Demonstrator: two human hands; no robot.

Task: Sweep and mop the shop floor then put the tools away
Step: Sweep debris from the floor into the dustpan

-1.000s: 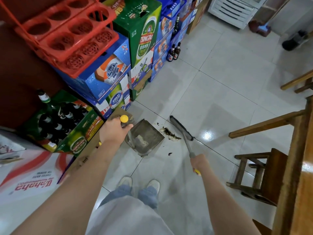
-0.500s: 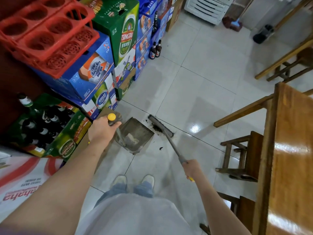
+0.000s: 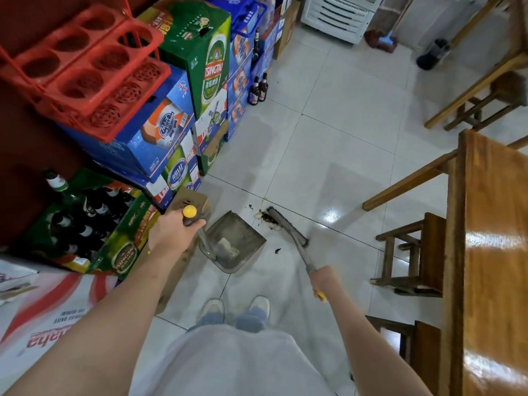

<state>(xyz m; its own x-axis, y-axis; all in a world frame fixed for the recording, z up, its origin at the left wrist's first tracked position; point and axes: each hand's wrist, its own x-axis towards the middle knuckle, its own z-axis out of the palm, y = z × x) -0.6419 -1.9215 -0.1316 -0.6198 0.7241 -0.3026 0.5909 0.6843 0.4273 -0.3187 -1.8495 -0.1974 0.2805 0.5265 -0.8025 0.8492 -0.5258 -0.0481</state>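
Observation:
My left hand (image 3: pixel 174 234) grips the yellow-capped handle of a grey dustpan (image 3: pixel 238 247), which rests on the white tiled floor with a pale scrap inside. My right hand (image 3: pixel 324 280) holds the metal handle of a dark broom (image 3: pixel 288 225). The broom head lies on the floor just right of the pan's mouth, with a small pile of brown debris (image 3: pixel 267 218) against its bristles. One dark scrap (image 3: pixel 277 250) lies loose between broom and pan. My shoes (image 3: pixel 237 307) stand just behind.
Stacked beer cartons (image 3: pixel 171 130), red crates (image 3: pixel 85 70) and a case of bottles (image 3: pixel 83 221) line the left side. Two bottles (image 3: pixel 257 90) stand on the floor. A wooden table (image 3: pixel 494 252) and stools (image 3: pixel 411 255) crowd the right. A white appliance (image 3: pixel 337 15) and black bin (image 3: pixel 433 54) stand far back.
The broom head swung from beside the pan's mouth a little out to the right, dragging the debris pile with it. The camera view shifted; the dustpan stayed put.

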